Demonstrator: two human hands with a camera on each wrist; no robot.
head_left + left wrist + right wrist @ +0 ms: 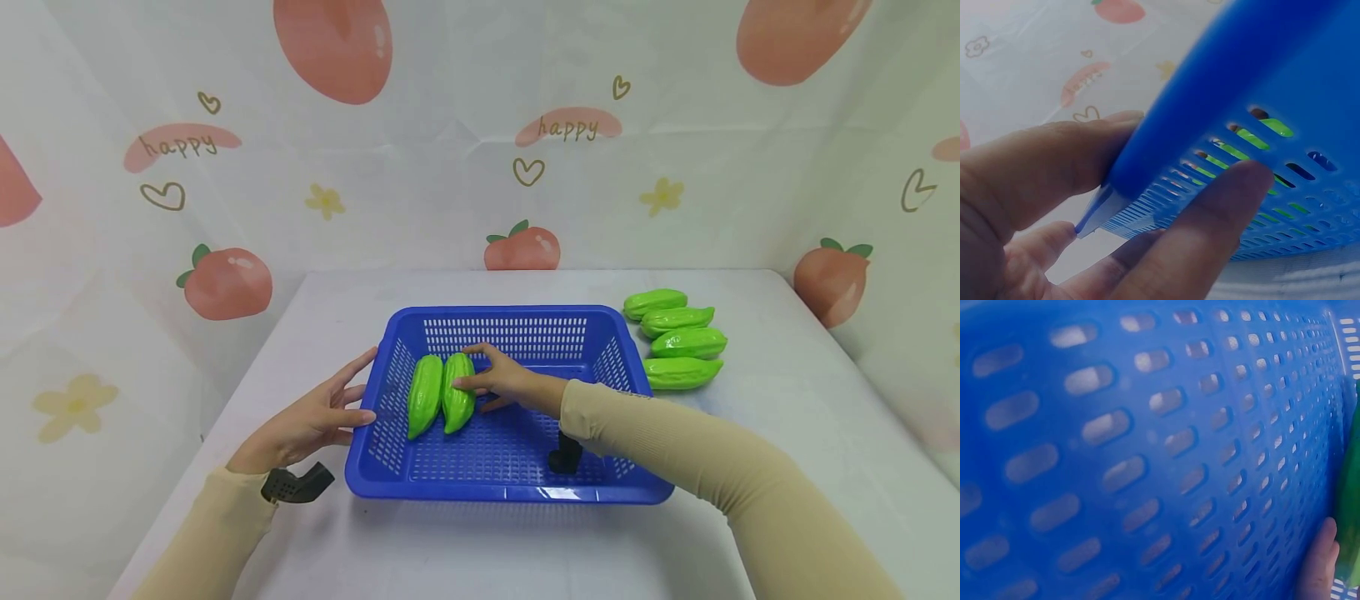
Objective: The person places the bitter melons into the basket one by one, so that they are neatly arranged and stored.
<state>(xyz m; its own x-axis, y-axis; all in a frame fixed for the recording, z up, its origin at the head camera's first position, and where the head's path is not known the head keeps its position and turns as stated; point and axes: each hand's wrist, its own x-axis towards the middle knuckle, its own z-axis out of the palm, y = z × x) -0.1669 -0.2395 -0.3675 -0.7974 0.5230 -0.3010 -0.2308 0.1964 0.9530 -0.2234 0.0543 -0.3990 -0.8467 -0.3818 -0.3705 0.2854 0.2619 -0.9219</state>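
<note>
My left hand [315,421] grips the left rim of a blue plastic basket [517,493], with its thumb over the rim. The left wrist view shows that rim [1166,112] between the digits and slotted wall beyond. Inside the basket, my right hand [506,379] holds a glossy green bitter melon [457,404], fingers at its far end and thumb on its near side. Another bitter melon [425,396] lies close beside it on the left, roughly parallel. In the right wrist view, fingertips [1321,553] show beside the green melon [1350,494]; the rest of the hand is out of frame.
Several more bitter melons [684,342] lie in a column on the white table [810,433] right of the basket, the nearest partly hidden by its rim. Behind the table hangs a white cloth [442,192] printed with fruit, hearts and lettering.
</note>
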